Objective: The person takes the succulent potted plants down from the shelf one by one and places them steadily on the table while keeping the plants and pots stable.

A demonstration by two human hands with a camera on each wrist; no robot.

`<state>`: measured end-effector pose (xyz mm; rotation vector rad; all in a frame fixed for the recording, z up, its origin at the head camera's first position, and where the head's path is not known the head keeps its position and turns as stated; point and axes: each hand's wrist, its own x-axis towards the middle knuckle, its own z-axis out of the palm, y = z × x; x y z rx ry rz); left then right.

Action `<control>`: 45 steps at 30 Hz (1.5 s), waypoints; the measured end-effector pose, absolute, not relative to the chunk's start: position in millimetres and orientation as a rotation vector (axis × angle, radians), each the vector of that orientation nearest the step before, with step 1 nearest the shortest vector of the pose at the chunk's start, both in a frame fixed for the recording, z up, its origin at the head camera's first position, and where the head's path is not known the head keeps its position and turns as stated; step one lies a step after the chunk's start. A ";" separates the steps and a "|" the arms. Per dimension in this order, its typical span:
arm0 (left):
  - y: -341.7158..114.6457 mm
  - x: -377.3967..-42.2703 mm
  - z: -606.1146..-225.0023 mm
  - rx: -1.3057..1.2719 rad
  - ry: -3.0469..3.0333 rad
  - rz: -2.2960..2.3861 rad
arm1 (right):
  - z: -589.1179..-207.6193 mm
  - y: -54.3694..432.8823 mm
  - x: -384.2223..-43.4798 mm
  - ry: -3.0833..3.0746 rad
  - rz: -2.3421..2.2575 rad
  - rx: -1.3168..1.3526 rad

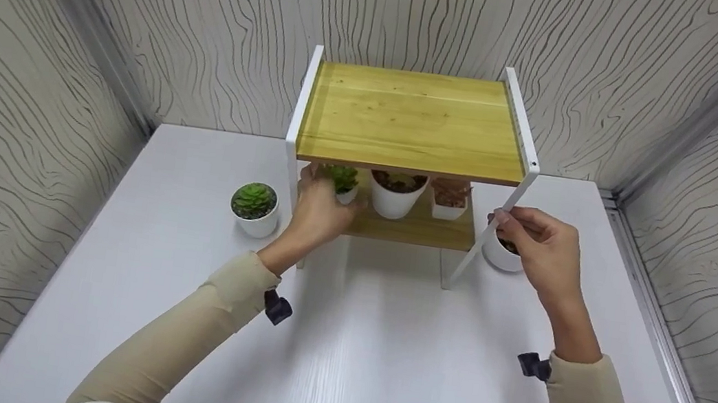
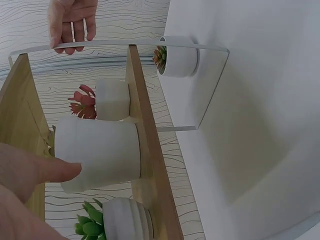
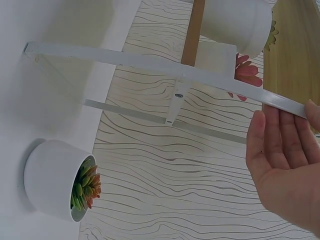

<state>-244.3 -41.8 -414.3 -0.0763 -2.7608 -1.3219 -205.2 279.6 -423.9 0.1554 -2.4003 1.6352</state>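
Note:
A two-tier shelf has yellow wooden boards (image 1: 411, 118) and a white metal frame (image 1: 526, 130). My left hand (image 1: 320, 207) reaches between the boards at the left, beside a small ribbed white pot with a green succulent (image 2: 127, 220). Its thumb (image 2: 62, 170) is extended near the larger white pot (image 1: 395, 201) in the middle; in the left wrist view no finger curls round a pot. A square white pot with a red succulent (image 1: 448, 206) stands to the right on the lower board. My right hand (image 1: 543, 250) grips the frame's right front post between thumb and fingers.
On the white table (image 1: 335, 379), a potted green succulent (image 1: 255, 209) stands left of the shelf. Another white pot with a green-and-red succulent (image 3: 57, 180) stands right of it, partly behind my right hand in the head view. Wood-patterned walls (image 1: 230, 18) enclose the table.

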 end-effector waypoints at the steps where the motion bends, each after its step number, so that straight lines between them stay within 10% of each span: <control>1: -41.4 -245.4 -415.5 -0.062 -2.760 -1.332 | -424.2 279.6 -205.1 -2.397 1.638 0.153; 45: -35.6 -276.0 -424.3 0.394 -2.689 -1.596 | -429.7 276.4 -206.7 -2.321 1.708 0.134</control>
